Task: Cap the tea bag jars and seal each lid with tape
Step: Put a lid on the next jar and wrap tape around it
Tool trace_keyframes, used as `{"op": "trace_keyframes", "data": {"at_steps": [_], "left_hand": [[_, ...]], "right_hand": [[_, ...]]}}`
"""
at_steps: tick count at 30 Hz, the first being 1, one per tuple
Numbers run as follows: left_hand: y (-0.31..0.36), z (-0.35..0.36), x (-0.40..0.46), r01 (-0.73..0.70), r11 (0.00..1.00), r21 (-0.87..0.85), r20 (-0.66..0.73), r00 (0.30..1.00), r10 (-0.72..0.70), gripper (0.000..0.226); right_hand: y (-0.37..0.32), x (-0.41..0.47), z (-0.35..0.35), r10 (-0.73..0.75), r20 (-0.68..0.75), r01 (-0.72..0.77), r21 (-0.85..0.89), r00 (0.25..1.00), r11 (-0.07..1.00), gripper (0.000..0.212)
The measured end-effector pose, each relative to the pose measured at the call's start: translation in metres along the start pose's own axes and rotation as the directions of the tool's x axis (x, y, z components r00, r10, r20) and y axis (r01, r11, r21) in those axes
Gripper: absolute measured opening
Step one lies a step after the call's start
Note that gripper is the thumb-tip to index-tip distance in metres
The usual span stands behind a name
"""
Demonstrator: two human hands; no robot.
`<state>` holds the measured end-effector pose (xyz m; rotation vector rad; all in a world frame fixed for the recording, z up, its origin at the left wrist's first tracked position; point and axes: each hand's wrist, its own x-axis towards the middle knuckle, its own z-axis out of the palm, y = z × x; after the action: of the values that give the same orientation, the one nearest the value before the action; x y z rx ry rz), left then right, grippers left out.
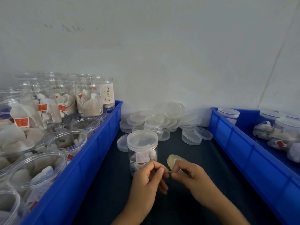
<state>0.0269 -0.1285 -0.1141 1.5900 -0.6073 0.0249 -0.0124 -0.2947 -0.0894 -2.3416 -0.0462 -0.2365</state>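
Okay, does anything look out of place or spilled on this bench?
Nothing looks spilled or damaged. The spare lids lie in a loose, overlapping heap by the wall, and the capped jar stands upright.

This looks like a small packing workshop. Blue plastic bins (90, 153) at the left and right edges of a dark surface (191, 159) hold many clear jars (68, 143) of tea bags. Loose lids (162, 120) are heaped at its far edge against a bare white wall (162, 54).

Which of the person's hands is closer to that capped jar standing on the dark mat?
The left. The left hand is right in front of the capped jar, overlapping its lower part. The right hand, gripping the tape roll, sits off to the jar's right, apart from it.
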Motion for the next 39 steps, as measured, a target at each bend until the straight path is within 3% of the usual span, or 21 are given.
{"op": "trace_keyframes", "data": {"at_steps": [4,11,16,20,28,34,39], "left_hand": [[-0.001,-0.004,0.003,0.005,0.999,0.037,-0.035,0.999,-0.003,0.012],[0.001,-0.013,0.004,0.037,0.999,-0.009,0.084,0.996,-0.037,0.022],[0.003,-0.010,0.001,0.022,0.999,-0.050,0.008,1.000,-0.021,0.006],[0.006,-0.010,0.001,-0.015,1.000,-0.020,-0.053,0.998,0.014,0.019],[0.011,-0.008,0.000,-0.194,0.970,0.147,-0.186,0.957,0.220,0.031],[0.007,-0.012,0.001,-0.215,0.954,0.207,-0.230,0.937,0.261,0.033],[0.007,-0.014,0.003,-0.391,0.795,0.464,-0.114,0.864,0.491,0.035]], "right_hand": [[0.000,0.000,-0.001,0.011,0.033,-0.012,0.041,0.999,0.999,0.021],[-0.002,0.000,-0.009,0.000,0.052,-0.007,0.133,0.999,0.991,0.023],[-0.003,-0.003,-0.011,-0.038,0.126,0.028,0.076,0.991,0.997,0.016],[-0.004,-0.003,-0.012,-0.062,0.164,0.055,0.044,0.985,0.997,0.012],[-0.007,0.001,-0.008,-0.017,0.198,0.016,0.009,0.980,1.000,0.019],[-0.008,0.004,-0.007,0.014,0.159,-0.004,-0.068,0.987,0.998,0.015],[-0.008,0.001,-0.008,0.021,0.073,-0.018,-0.033,0.997,0.999,0.016]]}}
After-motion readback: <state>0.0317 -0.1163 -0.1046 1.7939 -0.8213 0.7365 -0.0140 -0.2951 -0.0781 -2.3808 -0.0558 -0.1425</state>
